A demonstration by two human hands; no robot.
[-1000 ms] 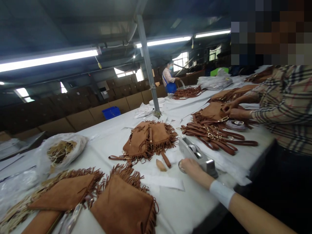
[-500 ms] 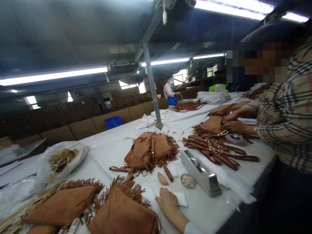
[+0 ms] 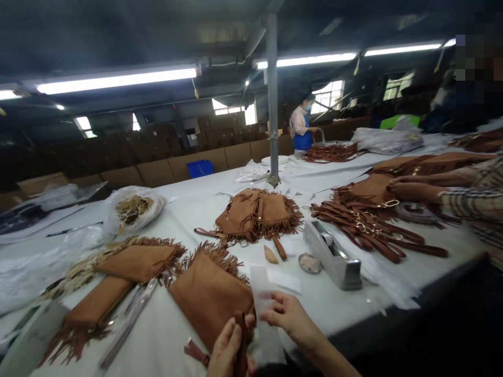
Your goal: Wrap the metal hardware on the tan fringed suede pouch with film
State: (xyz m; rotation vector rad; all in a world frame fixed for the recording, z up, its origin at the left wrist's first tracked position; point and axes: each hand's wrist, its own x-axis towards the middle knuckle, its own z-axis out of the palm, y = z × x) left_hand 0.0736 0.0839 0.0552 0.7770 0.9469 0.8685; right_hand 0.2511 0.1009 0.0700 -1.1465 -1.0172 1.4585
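Note:
At the bottom of the view, my left hand (image 3: 227,346) is closed on a dark brown leather strap (image 3: 241,340). My right hand (image 3: 293,320), close beside it, pinches a translucent white strip (image 3: 260,285) between thumb and fingers. Just behind my left hand lies a brown fringed bag (image 3: 208,298) on the white-covered table. Another fringed bag (image 3: 239,214) with a wrist strap sits farther back. A grey tape dispenser (image 3: 332,256) stands right of centre, next to a small round dish (image 3: 309,263) and a tan leaf-shaped piece (image 3: 270,255).
More fringed bags (image 3: 135,262) and a plastic bag of tan cords (image 3: 135,209) are at left. Straps with metal clips (image 3: 369,230) lie in a pile at right, near a co-worker's hands (image 3: 420,188). A metal post (image 3: 272,99) rises from the table. Another person (image 3: 302,128) stands far behind.
My left hand has come into view with the brown strap. My right hand has lifted from the table and now holds the translucent strip. The camera view has turned rightward less, hiding the co-worker's torso.

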